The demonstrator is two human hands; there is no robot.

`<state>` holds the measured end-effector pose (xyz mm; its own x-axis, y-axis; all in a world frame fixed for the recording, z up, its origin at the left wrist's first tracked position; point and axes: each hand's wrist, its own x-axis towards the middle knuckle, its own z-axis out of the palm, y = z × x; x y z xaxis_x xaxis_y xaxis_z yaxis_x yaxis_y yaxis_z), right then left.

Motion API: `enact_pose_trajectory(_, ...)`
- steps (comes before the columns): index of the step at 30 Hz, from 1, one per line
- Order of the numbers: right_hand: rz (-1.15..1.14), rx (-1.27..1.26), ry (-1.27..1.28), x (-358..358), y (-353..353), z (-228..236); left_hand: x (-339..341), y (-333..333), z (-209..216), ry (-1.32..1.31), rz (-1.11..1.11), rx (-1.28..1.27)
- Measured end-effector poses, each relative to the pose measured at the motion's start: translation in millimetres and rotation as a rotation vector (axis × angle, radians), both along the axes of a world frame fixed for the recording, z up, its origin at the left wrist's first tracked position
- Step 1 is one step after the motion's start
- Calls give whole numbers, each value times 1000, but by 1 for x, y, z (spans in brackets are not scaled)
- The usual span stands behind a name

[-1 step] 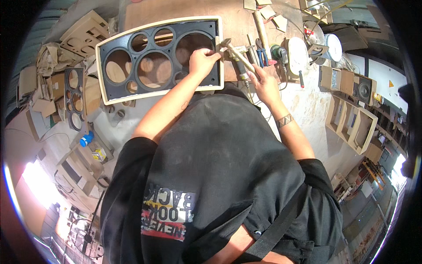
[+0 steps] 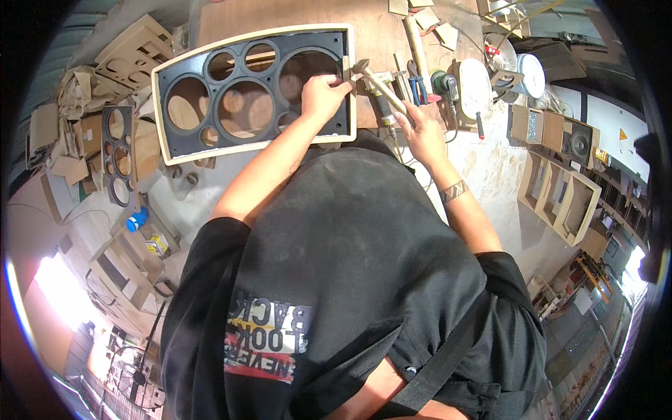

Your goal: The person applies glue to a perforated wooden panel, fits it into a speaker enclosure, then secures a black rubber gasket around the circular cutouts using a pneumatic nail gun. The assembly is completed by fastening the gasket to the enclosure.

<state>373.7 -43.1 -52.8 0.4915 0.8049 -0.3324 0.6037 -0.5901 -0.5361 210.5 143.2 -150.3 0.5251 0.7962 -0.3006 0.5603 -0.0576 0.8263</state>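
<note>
"What do you get on your feed?"

"From my end I see a cream frame (image 2: 352, 124) around a black panel (image 2: 271, 81) with round openings, left of centre in the upper half of the picture. Behind it is a brown bench (image 2: 241, 19), cut off by the top edge; the wearer's black top (image 2: 357, 231) fills the lower middle and blocks my view underneath."

"And the left hand?"

"The left hand (image 2: 324, 98) is at the frame's right end, fingers drawn together near a small pale strip (image 2: 346, 66). I can't tell whether it pinches anything; the fingertips are too small for me to read. It covers part of the largest opening, and the forearm hides some of a small one."

"The right?"

"The right hand (image 2: 420, 129) is closed around the handle of a hammer (image 2: 381, 89), at upper centre. The head points up and left, just beside the frame, but I can't make out whether they touch."

"Anything else half hidden?"

"Yes, the hammer crosses a dark tool (image 2: 384, 108) whose kind I can't name. Right of that I see blue-handled pliers (image 2: 414, 89) and a green power tool (image 2: 451, 87)"
</note>
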Motion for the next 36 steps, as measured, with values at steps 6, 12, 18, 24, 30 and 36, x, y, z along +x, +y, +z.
enact_pose_trajectory(6,25,1,-51,5,-3,2,-3,-11,8,118,-32,22)
enact_pose_trajectory(12,56,105,-8,2,-6,-5,-10,-12,14,228,25,-183)
enact_pose_trajectory(18,138,42,-62,7,-13,-13,-13,-13,16,198,28,-156)
enact_pose_trajectory(24,190,160,-130,12,-23,-31,-14,-6,11,231,-49,-134)
enact_pose_trajectory(30,187,108,-128,12,-24,-30,-11,-1,8,363,-118,-119)
enact_pose_trajectory(36,154,62,-64,7,-24,-20,-13,3,6,348,-155,-114)
